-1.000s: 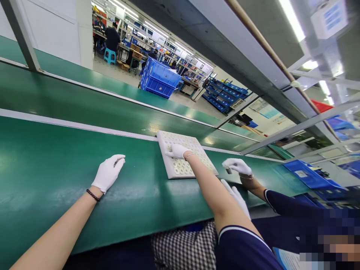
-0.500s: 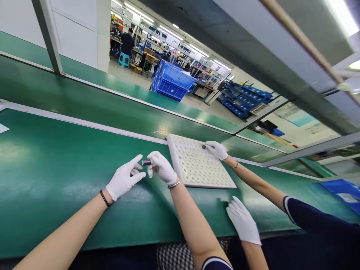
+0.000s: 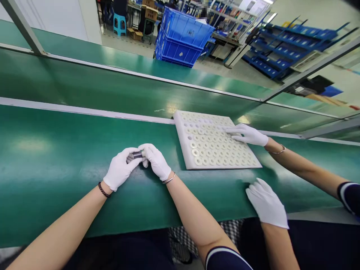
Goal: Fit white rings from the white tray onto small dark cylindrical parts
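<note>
My left hand point(image 3: 119, 168) and my right hand point(image 3: 155, 160), both in white gloves, meet over the green belt point(image 3: 56, 157). Between their fingertips they hold a small dark metal cylinder point(image 3: 137, 155). Just to the right of my right hand lies a white foam tray point(image 3: 213, 144) with rows of round holes, several holding white rings. A co-worker's gloved hand point(image 3: 246, 134) rests on the tray's far right part. Their other gloved hand point(image 3: 266, 204) lies flat near the belt's front edge.
A second green belt level point(image 3: 112, 90) runs behind a grey rail point(image 3: 84, 111). Stacked blue crates point(image 3: 182, 41) stand on the floor beyond, with blue shelving point(image 3: 284, 60) and a blue stool point(image 3: 119, 22). A slanted metal post point(image 3: 22, 26) rises at upper left.
My right hand left the tray with a small cylinder and came to my left hand; both now grip it. The co-worker's hand moved onto the tray. The view tilted down.
</note>
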A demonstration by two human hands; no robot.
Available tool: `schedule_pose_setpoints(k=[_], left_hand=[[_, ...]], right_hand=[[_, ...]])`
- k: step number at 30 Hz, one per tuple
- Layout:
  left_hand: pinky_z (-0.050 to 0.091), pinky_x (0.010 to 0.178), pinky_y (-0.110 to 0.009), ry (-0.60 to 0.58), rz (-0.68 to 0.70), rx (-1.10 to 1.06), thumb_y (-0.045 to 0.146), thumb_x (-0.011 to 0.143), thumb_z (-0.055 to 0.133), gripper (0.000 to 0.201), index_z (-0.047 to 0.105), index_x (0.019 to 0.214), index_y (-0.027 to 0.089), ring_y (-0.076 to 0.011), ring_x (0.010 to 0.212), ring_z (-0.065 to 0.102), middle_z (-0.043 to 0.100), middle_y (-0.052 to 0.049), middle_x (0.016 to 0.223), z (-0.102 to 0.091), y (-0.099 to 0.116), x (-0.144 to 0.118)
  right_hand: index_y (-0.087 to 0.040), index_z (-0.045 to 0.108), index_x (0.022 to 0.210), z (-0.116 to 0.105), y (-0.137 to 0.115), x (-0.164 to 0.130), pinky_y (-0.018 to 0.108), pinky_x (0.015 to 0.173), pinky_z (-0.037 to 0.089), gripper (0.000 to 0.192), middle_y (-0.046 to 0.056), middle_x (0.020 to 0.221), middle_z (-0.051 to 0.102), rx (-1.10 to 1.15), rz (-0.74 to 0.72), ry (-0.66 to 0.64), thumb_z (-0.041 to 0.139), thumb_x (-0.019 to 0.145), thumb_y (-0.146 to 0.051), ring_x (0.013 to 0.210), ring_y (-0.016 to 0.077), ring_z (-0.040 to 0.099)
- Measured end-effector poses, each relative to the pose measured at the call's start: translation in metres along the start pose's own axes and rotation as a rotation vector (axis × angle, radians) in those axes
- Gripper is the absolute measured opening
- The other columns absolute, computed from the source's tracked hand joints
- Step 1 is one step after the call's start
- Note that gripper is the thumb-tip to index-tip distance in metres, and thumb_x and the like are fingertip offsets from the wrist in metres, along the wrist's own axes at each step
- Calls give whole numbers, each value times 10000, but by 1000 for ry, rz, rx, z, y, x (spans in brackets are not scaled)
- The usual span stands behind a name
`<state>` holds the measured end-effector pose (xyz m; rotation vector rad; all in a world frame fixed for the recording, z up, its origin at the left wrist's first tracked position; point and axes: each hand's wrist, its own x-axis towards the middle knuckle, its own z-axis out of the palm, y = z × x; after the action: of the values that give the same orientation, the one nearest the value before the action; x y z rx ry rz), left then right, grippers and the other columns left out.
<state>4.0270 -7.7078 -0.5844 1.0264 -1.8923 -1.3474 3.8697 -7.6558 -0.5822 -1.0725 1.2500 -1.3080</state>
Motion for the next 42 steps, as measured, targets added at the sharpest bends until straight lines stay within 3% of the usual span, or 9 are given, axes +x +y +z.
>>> schedule_pose_setpoints(k=[4, 9, 12, 15, 23, 28, 30, 38, 42], left_hand=[[544, 831, -371, 26, -17, -70, 453, 808, 660, 362, 634, 1076, 210, -220, 880, 682, 719, -63, 1008, -2, -9, 2], [542, 860, -388, 55, -4, -149, 440, 773, 699, 372, 643, 1045, 193, -235, 928, 680, 718, -81, 1030, -7, -6, 5], [541, 865, -382, 105, 9, -169, 403, 729, 744, 341, 666, 987, 194, -230, 907, 683, 724, -65, 981, -8, -3, 6], [542, 868, -379, 117, 15, -192, 369, 710, 763, 312, 679, 953, 193, -221, 883, 686, 726, -54, 943, -7, -1, 6], [554, 868, -389, 89, -80, -411, 337, 672, 803, 394, 663, 995, 159, -231, 909, 690, 726, -80, 976, -8, 5, 5], [544, 889, -367, 115, -11, -328, 317, 703, 773, 299, 676, 945, 171, -216, 937, 676, 713, -69, 999, -9, 5, 5], [543, 885, -358, 114, 33, -273, 309, 713, 759, 248, 683, 911, 180, -211, 932, 670, 709, -62, 999, -8, 4, 6], [549, 848, -391, 64, -67, -365, 364, 694, 779, 377, 653, 986, 162, -237, 920, 676, 711, -92, 1006, -8, 7, 4], [547, 862, -401, 87, -48, -345, 377, 694, 771, 366, 654, 968, 164, -242, 940, 671, 705, -92, 1017, -9, 8, 5]], right_hand=[[-207, 599, 1104, -5, 6, 2, 277, 736, 505, 340, 22, 927, 624, -33, -119, -86, 567, 893, -472, 761, 116, 585], [-240, 566, 1262, -9, 12, 4, 375, 986, 448, 416, 71, 1217, 585, -280, -244, -105, 613, 873, -380, 1104, 195, 558], [-228, 530, 1317, -9, 14, 5, 366, 916, 489, 528, 61, 1107, 633, -280, -158, -73, 656, 837, -409, 962, 178, 599], [-219, 571, 1263, -9, 15, 6, 340, 843, 512, 480, 36, 988, 655, -254, -124, -65, 648, 840, -434, 846, 153, 605], [-247, 644, 1168, -12, 14, 7, 338, 974, 481, 388, 48, 1201, 622, -298, -318, -56, 710, 792, -313, 1105, 184, 589], [-221, 571, 1269, -10, 17, 7, 340, 860, 543, 573, 66, 1139, 662, -149, -109, -40, 741, 750, -393, 904, 165, 656], [-200, 604, 1208, -9, 15, 7, 337, 833, 547, 532, 61, 1058, 684, -147, -71, -22, 744, 742, -415, 856, 161, 655], [-214, 664, 1001, -11, 13, 8, 368, 979, 499, 285, 57, 1137, 637, -218, -327, 17, 749, 748, -315, 1076, 189, 604], [-217, 602, 1175, -10, 15, 7, 371, 929, 527, 494, 69, 1155, 643, -111, -177, -7, 761, 731, -366, 995, 180, 638]])
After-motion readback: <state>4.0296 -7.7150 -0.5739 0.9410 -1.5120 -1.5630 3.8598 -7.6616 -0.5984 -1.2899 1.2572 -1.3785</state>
